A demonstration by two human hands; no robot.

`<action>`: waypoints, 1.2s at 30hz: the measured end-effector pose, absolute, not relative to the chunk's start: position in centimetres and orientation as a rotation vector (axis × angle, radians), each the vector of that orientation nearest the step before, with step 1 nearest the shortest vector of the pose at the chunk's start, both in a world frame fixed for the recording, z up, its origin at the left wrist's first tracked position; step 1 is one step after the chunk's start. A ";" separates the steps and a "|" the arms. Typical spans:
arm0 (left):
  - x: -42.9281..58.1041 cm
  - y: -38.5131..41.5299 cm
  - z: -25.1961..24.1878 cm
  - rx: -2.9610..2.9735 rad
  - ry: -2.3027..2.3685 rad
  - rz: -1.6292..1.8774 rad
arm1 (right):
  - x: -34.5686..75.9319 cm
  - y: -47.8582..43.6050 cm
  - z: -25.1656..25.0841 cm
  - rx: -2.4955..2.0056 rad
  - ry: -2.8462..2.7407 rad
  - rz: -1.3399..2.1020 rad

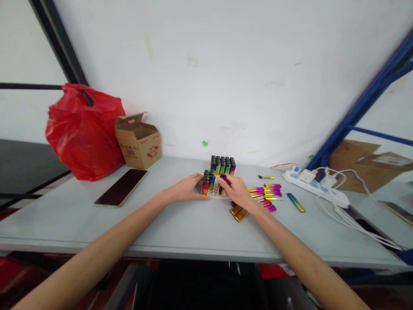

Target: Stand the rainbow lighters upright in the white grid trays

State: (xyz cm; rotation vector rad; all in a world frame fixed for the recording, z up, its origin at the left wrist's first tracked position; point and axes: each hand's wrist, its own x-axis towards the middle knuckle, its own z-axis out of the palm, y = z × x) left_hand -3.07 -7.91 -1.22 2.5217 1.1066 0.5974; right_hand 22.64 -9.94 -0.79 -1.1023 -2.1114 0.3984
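Observation:
A pale tray (214, 194) with small slots stands on the table, partly hidden by my hands and the lighters. My left hand (190, 188) holds its left end, thumb along the front and fingers behind. Red lighters (205, 183) and a blue lighter (212, 181) stand upright in the tray close to that hand. Between the fingertips of my right hand (238, 190) is a dark reddish lighter (221, 185), upright over the front slots. Several rows of lighters (223, 164) with black tops stand behind. Loose metallic lighters (269, 189) lie beside and under my right forearm.
A single blue-yellow lighter (296, 202) lies further right, before a white power strip (318, 187) with plugs and trailing cables. On the left are a phone (121, 187), an opened cardboard box (142, 146) and a red plastic bag (85, 133). A wall rises behind the table.

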 end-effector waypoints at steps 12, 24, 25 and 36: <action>-3.0 -8.0 -1.2 2.534 1.103 0.625 | 21.3 -9.6 -1.5 -1.134 -2.370 0.213; -3.0 -7.8 -1.0 2.525 1.154 0.578 | 29.6 -7.4 0.9 -1.329 -2.201 0.051; -3.0 -7.8 -1.0 2.525 1.160 0.575 | 31.4 -6.8 1.1 -1.419 -2.189 0.000; -3.0 -8.0 -0.8 2.514 1.170 0.555 | 41.8 -5.3 1.3 -2.126 -2.125 0.247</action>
